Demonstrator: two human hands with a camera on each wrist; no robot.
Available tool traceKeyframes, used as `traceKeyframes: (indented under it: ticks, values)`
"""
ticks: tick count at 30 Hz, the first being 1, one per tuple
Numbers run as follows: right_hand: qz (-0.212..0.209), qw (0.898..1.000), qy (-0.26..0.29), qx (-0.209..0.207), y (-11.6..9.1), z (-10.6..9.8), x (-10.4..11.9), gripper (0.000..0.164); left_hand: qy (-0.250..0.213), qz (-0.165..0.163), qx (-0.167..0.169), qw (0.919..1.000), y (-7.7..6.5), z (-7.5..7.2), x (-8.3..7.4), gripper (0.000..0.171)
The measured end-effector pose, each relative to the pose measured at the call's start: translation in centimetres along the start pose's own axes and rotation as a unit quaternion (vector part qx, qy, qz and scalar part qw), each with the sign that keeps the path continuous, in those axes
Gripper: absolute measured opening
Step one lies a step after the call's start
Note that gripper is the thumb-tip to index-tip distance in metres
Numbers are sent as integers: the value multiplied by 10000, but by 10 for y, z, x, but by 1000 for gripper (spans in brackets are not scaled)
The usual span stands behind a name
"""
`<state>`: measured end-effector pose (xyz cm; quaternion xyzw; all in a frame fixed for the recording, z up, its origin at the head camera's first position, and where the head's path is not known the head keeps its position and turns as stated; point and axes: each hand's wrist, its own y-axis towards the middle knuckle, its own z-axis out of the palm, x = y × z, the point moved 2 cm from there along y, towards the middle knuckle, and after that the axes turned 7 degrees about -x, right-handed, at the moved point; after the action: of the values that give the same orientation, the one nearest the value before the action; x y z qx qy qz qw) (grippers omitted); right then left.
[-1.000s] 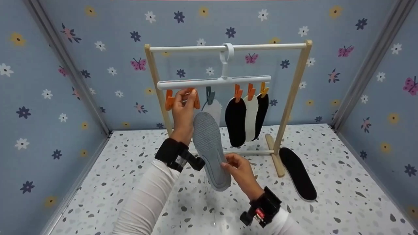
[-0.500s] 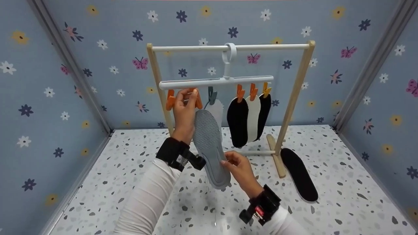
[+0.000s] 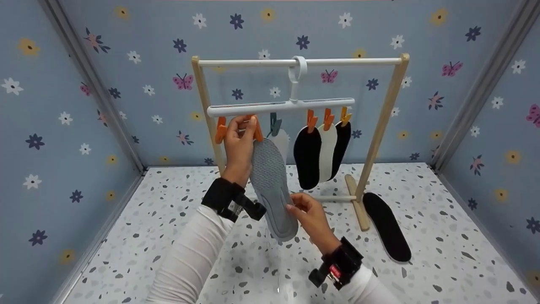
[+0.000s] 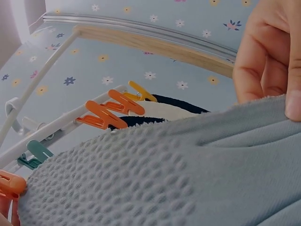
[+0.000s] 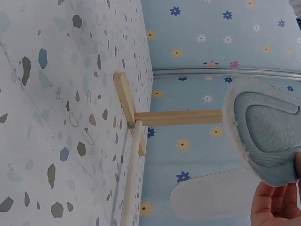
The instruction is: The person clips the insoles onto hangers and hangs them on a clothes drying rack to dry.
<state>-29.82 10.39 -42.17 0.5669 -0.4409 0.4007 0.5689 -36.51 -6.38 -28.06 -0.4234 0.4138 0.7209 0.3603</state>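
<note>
A grey textured insole (image 3: 271, 181) slants in front of the white clip hanger (image 3: 244, 110). My right hand (image 3: 313, 219) pinches its right edge, low near the heel, thumb on the front face. Up at the hanger my left hand (image 3: 238, 145) pinches an orange clothespin (image 3: 258, 130). The insole's toe end reaches the lower end of that clothespin; in the left wrist view the toe edge lies right at the orange clothespin (image 4: 11, 183). Whether its jaws are around the edge I cannot tell. Another orange clothespin (image 3: 220, 131) hangs just left of the left hand.
A green clothespin (image 3: 275, 124) holds a pale insole (image 3: 282, 141) behind the grey one. Black and white insoles (image 3: 306, 158) hang at the right from orange and yellow clothespins. A wooden-ended rack (image 3: 382, 126) carries the hanger. One black insole (image 3: 387, 228) lies on the speckled surface at right.
My right hand has raised the grey insole slightly, so its toe end has come up to the orange clothespin. The left hand keeps its pinch on the clothespin.
</note>
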Motion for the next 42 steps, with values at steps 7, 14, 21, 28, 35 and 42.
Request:
traceKeyframes:
  ticks: [7, 14, 21, 28, 35, 42]
  values:
    - [58, 10000, 77, 23, 5, 0, 3, 21, 89, -43, -30, 9999, 1, 0, 0, 22]
    - [75, 9999, 125, 57, 6, 2, 7, 20, 311, -144, -51, 9994, 1, -2, 2, 23]
    - [136, 9996, 246, -33, 4, 4, 3, 22, 374, -12, 118, 9992, -4, -3, 3, 30]
    - [372, 9988, 293, -152, 4, 2, -5, 22, 301, 117, 187, 9993, -3, -4, 5, 32]
    - [646, 9976, 152, -188, 0, -12, -23, 26, 198, 51, 248, 9995, -1, -4, 6, 33]
    - [860, 9960, 82, -209, -16, -28, -35, 27, 50, -63, 294, 9995, -1, -4, 9, 32]
